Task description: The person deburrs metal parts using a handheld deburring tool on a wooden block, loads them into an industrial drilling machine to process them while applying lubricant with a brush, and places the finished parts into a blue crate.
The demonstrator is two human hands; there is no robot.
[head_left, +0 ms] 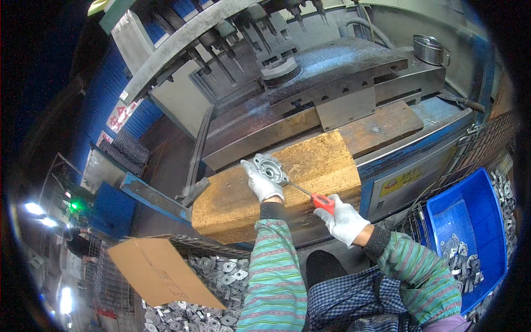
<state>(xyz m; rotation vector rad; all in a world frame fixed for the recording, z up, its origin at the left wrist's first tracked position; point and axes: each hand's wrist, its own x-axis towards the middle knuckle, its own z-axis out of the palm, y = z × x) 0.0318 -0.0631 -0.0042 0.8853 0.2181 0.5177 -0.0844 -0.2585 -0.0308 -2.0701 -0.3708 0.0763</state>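
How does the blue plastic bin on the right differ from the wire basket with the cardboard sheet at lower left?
The blue plastic bin has solid walls; the wire basket is open mesh. The bin holds only a small heap of grey metal parts, with bare floor showing, while the basket is piled full of them. A brown cardboard sheet partly covers the basket; the bin is uncovered. Both hold similar grey metal castings.
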